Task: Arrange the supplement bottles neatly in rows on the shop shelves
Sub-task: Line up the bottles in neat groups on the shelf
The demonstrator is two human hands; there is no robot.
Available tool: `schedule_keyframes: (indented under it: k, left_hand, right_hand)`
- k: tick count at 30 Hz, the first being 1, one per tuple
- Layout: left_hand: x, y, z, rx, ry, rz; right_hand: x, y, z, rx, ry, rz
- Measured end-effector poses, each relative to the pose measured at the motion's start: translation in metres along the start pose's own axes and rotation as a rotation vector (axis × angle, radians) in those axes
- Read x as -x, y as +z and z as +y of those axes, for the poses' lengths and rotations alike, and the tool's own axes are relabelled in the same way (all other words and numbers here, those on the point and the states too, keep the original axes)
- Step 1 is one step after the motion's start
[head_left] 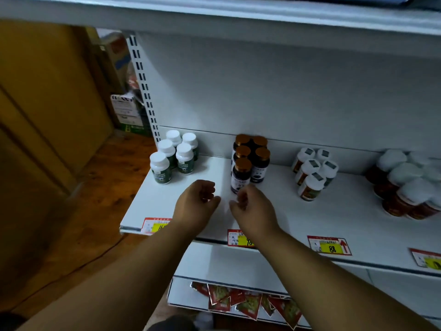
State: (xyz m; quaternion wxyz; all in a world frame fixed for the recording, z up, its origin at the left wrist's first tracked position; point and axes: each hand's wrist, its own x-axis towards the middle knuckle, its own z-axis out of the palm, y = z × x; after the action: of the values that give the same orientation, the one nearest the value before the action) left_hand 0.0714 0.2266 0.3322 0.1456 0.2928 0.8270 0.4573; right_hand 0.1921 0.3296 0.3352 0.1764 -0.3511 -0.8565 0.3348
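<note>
On the white shelf (281, 209) stand four groups of supplement bottles in short double rows. At the left are green-labelled bottles with white caps (173, 158). Dark bottles with copper caps (249, 161) stand in the middle. Further right are white-capped bottles with red and green labels (312, 173), and red bottles with white caps (405, 185) at the far right. My left hand (195, 204) and my right hand (250, 206) hover side by side over the shelf front, fingers loosely curled, holding nothing. My right hand is just in front of the nearest dark bottle.
Price tags (330, 246) line the shelf's front edge. A lower shelf holds red and green sachets (245, 302). Another shelf (214, 15) overhangs above. Cardboard boxes (126, 108) stand behind the shelf's left end, over a wooden floor (83, 211).
</note>
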Motion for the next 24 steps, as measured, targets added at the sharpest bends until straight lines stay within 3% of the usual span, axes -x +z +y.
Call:
schedule_keyframes:
  k: [9, 15, 18, 24]
  left_hand:
    - [0.021, -0.056, -0.041, 0.043, -0.084, 0.071]
    - [-0.02, -0.102, -0.076, 0.067, -0.075, 0.184]
    - [-0.05, -0.122, -0.083, 0.163, -0.047, 0.09]
    - [-0.102, -0.126, -0.091, 0.272, -0.025, -0.32]
  right_hand:
    - [0.004, 0.048, -0.056, -0.073, -0.099, -0.046]
    - [-0.025, 0.094, -0.09, -0.054, 0.0, 0.033]
    - [-0.034, 0.116, -0.103, -0.122, 0.089, 0.091]
    - [-0.065, 0.127, -0.104, -0.127, 0.202, 0.158]
